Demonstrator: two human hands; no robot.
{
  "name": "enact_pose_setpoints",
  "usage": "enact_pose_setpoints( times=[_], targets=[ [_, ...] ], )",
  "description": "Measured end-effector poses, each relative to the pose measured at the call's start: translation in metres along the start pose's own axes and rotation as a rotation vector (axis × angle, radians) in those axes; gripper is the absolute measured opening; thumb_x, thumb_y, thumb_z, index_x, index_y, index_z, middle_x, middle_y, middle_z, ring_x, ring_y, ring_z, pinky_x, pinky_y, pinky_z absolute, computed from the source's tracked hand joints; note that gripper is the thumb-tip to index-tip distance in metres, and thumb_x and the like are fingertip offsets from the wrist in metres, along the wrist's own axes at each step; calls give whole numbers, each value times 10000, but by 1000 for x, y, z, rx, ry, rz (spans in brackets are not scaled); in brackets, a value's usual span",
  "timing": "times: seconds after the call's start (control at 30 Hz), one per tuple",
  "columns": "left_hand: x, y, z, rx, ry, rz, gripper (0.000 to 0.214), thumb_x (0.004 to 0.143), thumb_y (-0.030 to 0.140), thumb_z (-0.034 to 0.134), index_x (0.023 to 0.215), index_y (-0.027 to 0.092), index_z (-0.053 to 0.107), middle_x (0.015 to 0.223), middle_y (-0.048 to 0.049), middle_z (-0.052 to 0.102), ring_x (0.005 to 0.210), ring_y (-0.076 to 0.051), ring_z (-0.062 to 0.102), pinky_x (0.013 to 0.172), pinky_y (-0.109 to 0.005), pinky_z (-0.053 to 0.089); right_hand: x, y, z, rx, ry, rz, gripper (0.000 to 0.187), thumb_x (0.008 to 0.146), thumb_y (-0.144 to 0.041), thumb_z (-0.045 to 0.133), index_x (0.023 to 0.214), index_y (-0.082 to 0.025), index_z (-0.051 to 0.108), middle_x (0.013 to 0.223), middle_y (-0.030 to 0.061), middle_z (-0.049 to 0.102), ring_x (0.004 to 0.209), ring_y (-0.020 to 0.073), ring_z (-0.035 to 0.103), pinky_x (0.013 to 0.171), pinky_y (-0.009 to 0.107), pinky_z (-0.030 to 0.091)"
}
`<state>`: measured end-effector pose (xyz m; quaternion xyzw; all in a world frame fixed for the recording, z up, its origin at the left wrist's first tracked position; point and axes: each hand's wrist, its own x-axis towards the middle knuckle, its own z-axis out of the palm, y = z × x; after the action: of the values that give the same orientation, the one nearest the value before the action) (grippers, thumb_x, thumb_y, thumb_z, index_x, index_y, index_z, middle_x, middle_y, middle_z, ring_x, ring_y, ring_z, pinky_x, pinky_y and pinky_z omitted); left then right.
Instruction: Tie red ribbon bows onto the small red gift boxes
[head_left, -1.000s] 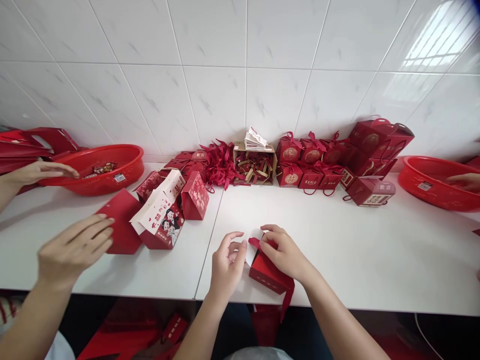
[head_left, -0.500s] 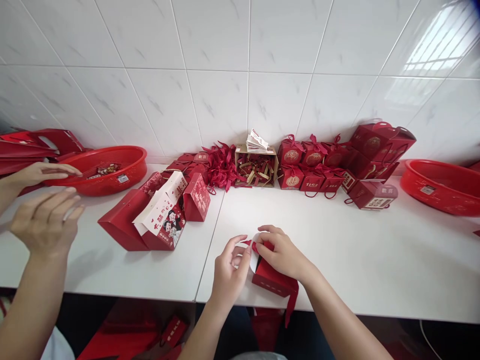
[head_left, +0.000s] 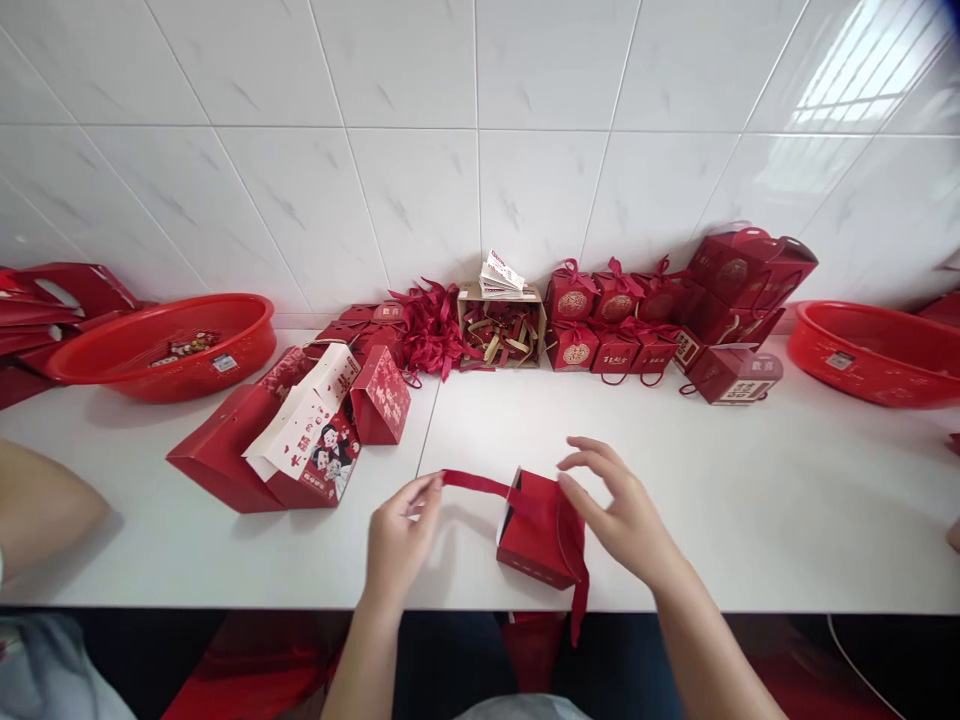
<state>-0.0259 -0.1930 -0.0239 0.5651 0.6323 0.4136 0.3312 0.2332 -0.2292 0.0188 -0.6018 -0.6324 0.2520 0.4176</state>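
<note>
A small red gift box (head_left: pixel 541 535) lies on the white table in front of me, with a dark red ribbon (head_left: pixel 480 483) running across it. My left hand (head_left: pixel 403 535) pinches one end of that ribbon and holds it out to the left of the box. The ribbon's other end hangs over the table's front edge, at the box's right side. My right hand (head_left: pixel 619 510) is at the box's right edge, fingers apart, with nothing visible in it; whether a fingertip touches the box I cannot tell.
Larger red boxes (head_left: pixel 255 440) stand at the left. Along the wall are a heap of ribbons (head_left: pixel 435 330), a carton of ribbon pieces (head_left: pixel 540 325) topped with white cards (head_left: pixel 501 275), and tied boxes (head_left: pixel 574 300). Red basins (head_left: pixel 251 345) flank both sides. A co-worker's arm (head_left: pixel 45 510) rests at left.
My left hand has pulled the ribbon end out leftward from the box. My right hand has come off the ribbon and opened to the right. The co-worker's hands have left view on the left.
</note>
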Motion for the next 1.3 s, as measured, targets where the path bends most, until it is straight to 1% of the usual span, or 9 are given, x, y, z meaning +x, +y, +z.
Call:
enact_pose_setpoints(
  times=[0.1,0.23,0.33,0.5,0.77,0.9,1.03,1.2,1.3],
  targets=[
    [14,-23,-24,285,98,-83,337,792,486,570,917,212,720,1033,-106,727,1002,-336,652,881,-460,499,-24,30,-23,42,120,127,259,873,-488,538,927,-256,638,1175,77,615,1140,264,552,959,403,424],
    [22,-27,-19,349,239,159,313,771,471,587,848,194,711,1073,-135,664,1101,-346,574,970,-494,428,-51,54,-30,140,42,291,308,880,-518,525,904,-230,632,979,69,675,989,248,607,885,361,452],
    [18,-4,13,73,64,300,288,830,443,566,956,203,662,1085,-103,637,1099,-268,578,977,-413,439,-57,55,-11,251,6,256,312,896,-508,512,849,-214,607,879,58,660,888,219,603,826,327,459],
    [-3,29,63,-217,-340,219,237,855,423,572,958,211,543,1004,-62,587,964,-207,616,826,-320,506,-50,48,26,455,-23,238,315,883,-509,549,816,-202,556,792,33,592,752,173,557,690,286,448],
    [-28,24,65,-173,-289,16,278,858,481,560,838,216,480,784,14,507,718,-140,495,645,-249,412,-30,51,19,642,-225,353,413,843,-529,595,654,-209,414,595,-39,458,553,109,441,565,254,364],
    [-17,22,48,-183,-422,17,417,867,499,535,620,193,397,611,43,365,617,-120,371,615,-251,323,-21,58,-1,669,-260,251,463,809,-401,668,636,-226,277,600,-63,384,556,100,398,565,258,353],
    [-4,31,32,-188,-439,36,417,841,486,578,604,186,412,613,44,349,628,-118,348,618,-250,293,-15,63,-19,385,-200,48,428,830,-275,611,624,-231,238,602,-64,289,539,97,261,493,253,279],
    [3,46,26,-138,-469,38,423,809,483,616,593,187,404,598,51,325,597,-110,318,579,-239,271,-6,61,-29,-89,12,-426,346,796,-87,523,596,-219,274,596,-21,382,591,135,327,524,277,285],
    [7,46,28,-116,-491,44,430,794,480,631,579,187,401,591,51,330,583,-107,318,566,-237,272,-5,68,-23,-276,148,-531,301,748,-45,486,579,-221,309,585,0,420,608,160,326,542,286,301]
  ],
)
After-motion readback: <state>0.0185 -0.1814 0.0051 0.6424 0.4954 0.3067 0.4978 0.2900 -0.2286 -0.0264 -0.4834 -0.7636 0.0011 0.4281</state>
